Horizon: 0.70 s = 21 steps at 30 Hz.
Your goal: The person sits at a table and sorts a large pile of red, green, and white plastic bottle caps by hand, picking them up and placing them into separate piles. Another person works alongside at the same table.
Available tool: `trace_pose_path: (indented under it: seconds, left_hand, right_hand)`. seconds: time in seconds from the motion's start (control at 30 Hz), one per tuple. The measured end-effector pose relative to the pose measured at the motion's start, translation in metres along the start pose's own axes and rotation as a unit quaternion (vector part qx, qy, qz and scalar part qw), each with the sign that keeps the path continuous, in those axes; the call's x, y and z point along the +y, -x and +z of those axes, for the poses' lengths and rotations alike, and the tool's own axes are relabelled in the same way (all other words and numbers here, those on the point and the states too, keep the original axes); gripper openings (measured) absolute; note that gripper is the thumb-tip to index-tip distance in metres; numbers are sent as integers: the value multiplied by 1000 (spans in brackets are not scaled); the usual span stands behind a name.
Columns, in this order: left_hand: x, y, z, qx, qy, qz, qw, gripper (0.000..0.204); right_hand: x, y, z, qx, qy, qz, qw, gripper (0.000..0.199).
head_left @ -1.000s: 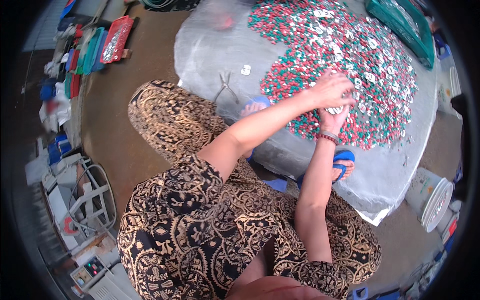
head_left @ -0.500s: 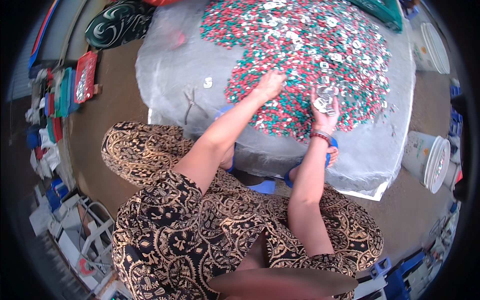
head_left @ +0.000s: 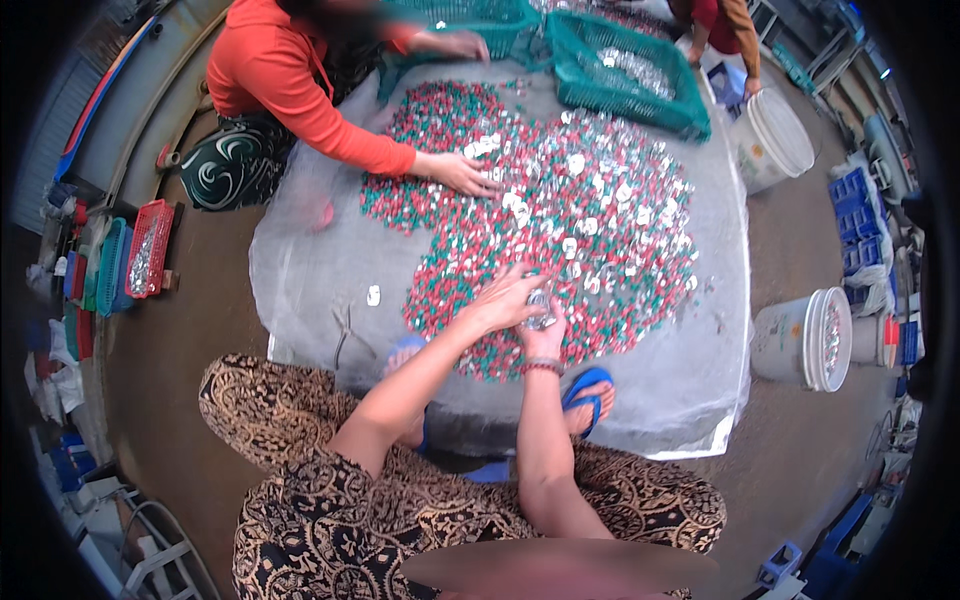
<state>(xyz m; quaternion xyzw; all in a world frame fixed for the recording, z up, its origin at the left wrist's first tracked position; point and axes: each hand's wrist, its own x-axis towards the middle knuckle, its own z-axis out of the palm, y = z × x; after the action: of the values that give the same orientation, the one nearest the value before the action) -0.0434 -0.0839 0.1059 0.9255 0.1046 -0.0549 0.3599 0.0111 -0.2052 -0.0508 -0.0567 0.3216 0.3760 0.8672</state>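
Note:
Small shiny metal pieces (head_left: 540, 309) lie heaped in my right hand (head_left: 548, 333), which is cupped around them with the palm up. My left hand (head_left: 505, 301) reaches over this heap from the left, its fingers apart and touching or close above the pieces. Whether a piece is between those fingertips is hard to tell. Both hands are over the near part of a wide spread of red and green granules (head_left: 450, 275), in which many flat silvery metal pieces (head_left: 570, 248) are scattered. The spread covers a low, sheet-covered table (head_left: 300, 265).
A co-worker in an orange top (head_left: 285, 85) reaches a hand (head_left: 460, 174) into the granules at far left. Green baskets (head_left: 640, 115) stand at the far edge. Pliers (head_left: 347, 335) and a loose metal piece (head_left: 373, 295) lie left. White buckets (head_left: 790, 340) stand right.
My view has tilted up, bringing the co-worker and baskets into sight. My left hand has left the granules and come to my right hand, which still holds the metal pieces.

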Motion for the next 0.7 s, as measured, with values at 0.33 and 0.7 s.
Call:
trace_pose_path:
  seconds: [0.33,0.7]
  left_hand:
    - [-215,52,-70,245,113,-294,917,43]
    - [-274,75,50,251,-27,-463,849,40]
  right_hand:
    - [-65,-60,340,-202,102,-84,970,74]
    - [-80,-48,157,39,260,-132,956,52]
